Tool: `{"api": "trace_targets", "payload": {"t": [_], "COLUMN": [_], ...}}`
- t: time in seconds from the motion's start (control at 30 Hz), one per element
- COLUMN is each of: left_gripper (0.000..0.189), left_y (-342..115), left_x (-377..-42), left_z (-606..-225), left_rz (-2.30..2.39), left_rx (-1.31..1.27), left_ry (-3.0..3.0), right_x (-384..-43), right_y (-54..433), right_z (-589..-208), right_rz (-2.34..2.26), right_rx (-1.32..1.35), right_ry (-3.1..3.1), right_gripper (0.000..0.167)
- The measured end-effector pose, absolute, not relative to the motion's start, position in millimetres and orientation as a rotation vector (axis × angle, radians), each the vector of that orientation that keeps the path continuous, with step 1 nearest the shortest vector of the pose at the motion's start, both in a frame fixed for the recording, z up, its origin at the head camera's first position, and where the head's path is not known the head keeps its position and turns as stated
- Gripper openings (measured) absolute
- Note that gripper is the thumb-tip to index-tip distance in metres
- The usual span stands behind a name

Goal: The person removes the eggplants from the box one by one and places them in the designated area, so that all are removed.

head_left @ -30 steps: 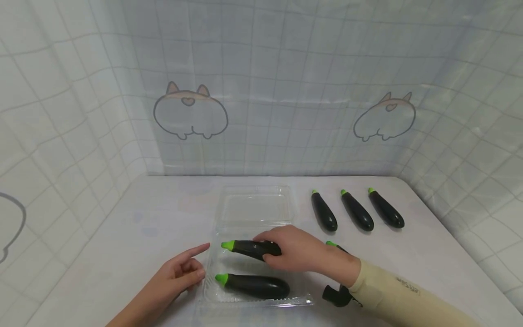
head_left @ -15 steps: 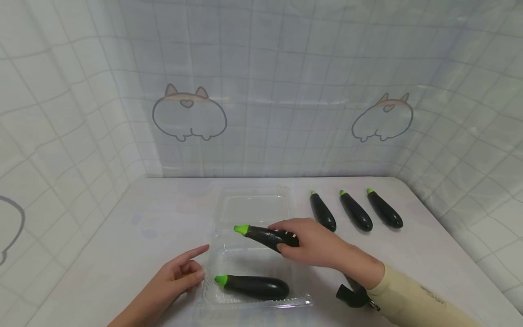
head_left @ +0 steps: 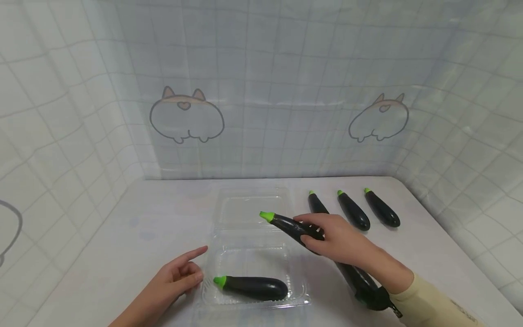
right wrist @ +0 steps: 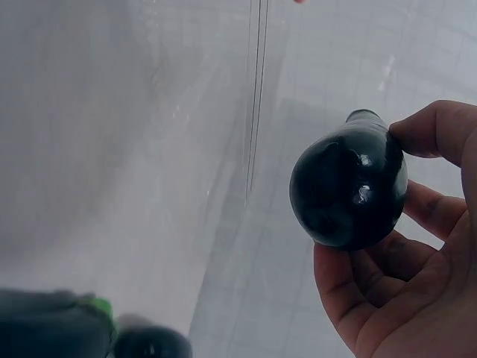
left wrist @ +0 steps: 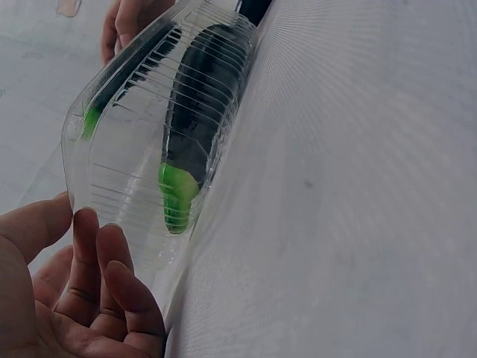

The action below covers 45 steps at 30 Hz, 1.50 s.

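Note:
My right hand point(head_left: 339, 236) grips a glossy black toy-like eggplant point(head_left: 286, 225) with a bright green stem, tilted stem-end up above the right edge of a clear plastic clamshell box point(head_left: 255, 260). In the right wrist view the eggplant's round end point(right wrist: 346, 190) sits between thumb and fingers. A second eggplant point(head_left: 255, 288) lies crosswise in the near part of the box, its stem point(left wrist: 179, 198) to the left. My left hand point(head_left: 175, 280) rests against the box's left rim, index finger extended and the other fingers partly bent. The box lid point(head_left: 253, 206) lies folded back, open.
Three more eggplants stand in a row at back right: left point(head_left: 316, 202), middle point(head_left: 353, 211) and right point(head_left: 382, 208). Another eggplant point(head_left: 348, 272) lies partly hidden beneath my right forearm. A grid-patterned sheet point(head_left: 261, 136) rises behind and beside the white table point(head_left: 102, 254).
My right hand has lifted the eggplant from the box's far half and carried it up and to the right. The left hand has stayed at the left rim.

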<state>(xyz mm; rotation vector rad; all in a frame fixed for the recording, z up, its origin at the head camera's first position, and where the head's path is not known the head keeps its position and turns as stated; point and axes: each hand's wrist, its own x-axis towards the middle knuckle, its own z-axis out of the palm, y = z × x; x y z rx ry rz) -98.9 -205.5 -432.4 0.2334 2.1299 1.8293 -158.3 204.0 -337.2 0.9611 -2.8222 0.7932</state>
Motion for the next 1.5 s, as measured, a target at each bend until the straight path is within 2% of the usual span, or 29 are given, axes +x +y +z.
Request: {"api": "trace_targets", "payload": {"t": [0.37, 1.5], "left_gripper": [0.066, 0.063], "left_y": [-206, -212], "left_x": [-101, -106], "left_z": [-433, -436], "left_rz": [1.802, 1.832], "left_rx": [0.179, 0.246], "left_ry": [2.128, 2.056], "right_x": [-155, -138], "right_y": [235, 317], "right_z": [-340, -365], "right_rz": [0.767, 0.883], "right_rx": [0.821, 0.407], "right_ry": [-2.787, -2.829], "right_gripper": [0.042, 0.046]}}
